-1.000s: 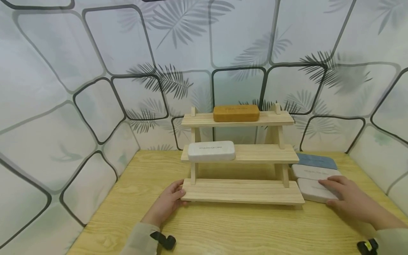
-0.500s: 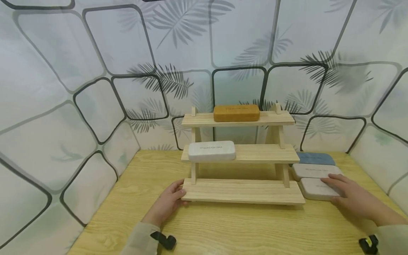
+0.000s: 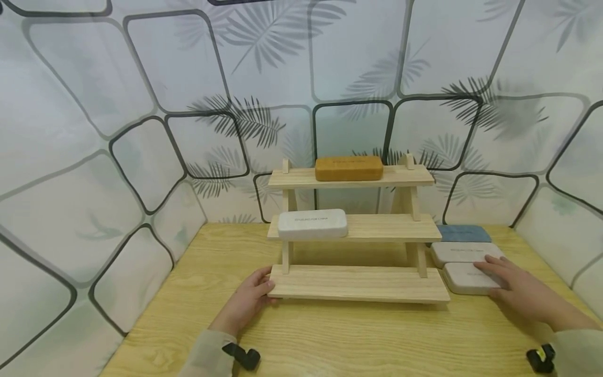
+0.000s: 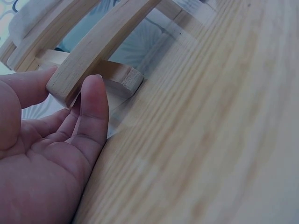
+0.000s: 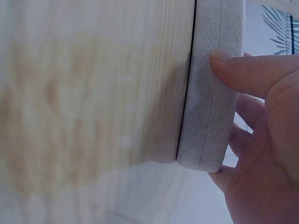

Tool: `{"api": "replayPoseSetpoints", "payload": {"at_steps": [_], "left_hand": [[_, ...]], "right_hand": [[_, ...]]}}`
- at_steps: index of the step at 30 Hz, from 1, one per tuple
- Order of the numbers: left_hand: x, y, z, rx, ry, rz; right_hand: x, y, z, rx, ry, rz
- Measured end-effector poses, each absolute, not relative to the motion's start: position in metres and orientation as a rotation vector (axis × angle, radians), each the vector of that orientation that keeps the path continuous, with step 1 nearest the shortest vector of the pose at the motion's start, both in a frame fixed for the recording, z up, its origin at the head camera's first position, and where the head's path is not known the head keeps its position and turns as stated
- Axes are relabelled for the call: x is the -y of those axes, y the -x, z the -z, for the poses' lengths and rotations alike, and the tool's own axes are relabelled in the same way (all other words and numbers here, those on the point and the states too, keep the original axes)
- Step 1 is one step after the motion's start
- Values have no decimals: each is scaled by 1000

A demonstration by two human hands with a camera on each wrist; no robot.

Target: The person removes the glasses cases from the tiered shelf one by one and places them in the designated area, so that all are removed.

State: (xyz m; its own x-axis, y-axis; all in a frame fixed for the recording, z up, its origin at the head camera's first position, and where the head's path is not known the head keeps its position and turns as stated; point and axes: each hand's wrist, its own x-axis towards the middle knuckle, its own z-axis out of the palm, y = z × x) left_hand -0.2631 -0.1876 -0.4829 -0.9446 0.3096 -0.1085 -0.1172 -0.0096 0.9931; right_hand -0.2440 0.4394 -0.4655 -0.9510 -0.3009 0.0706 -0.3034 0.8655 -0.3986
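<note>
A three-tier wooden display rack [image 3: 358,283] stands mid-table in the head view. My left hand [image 3: 244,303] pinches the left end of its lowest shelf; in the left wrist view thumb and fingers lie on opposite faces of the board [image 4: 88,53]. To the rack's right, my right hand [image 3: 525,290] holds the right end of a pale grey glasses case [image 3: 466,279] lying on the table. The right wrist view has the thumb against the case's [image 5: 205,112] seamed side, the other fingers partly hidden beyond it. Behind it lie another pale case [image 3: 459,252] and a blue case [image 3: 464,233].
An orange-brown case [image 3: 348,168] sits on the top shelf, near its middle. On the middle shelf, a white case [image 3: 312,224] occupies the left part. A patterned curtain [image 3: 353,63] encloses the wood-grain table [image 3: 330,340] at the back and sides.
The front pale case has shifted slightly and turned straighter under my right hand. The two cases behind it now lie squarer in the row too. My left hand stays on the shelf end.
</note>
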Motion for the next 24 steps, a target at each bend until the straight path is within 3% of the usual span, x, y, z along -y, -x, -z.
{"api": "replayPoseSetpoints", "payload": {"at_steps": [24], "left_hand": [[187, 262, 482, -1979, -181, -2028]], "right_hand": [[-424, 242, 457, 2888, -543, -695]]}}
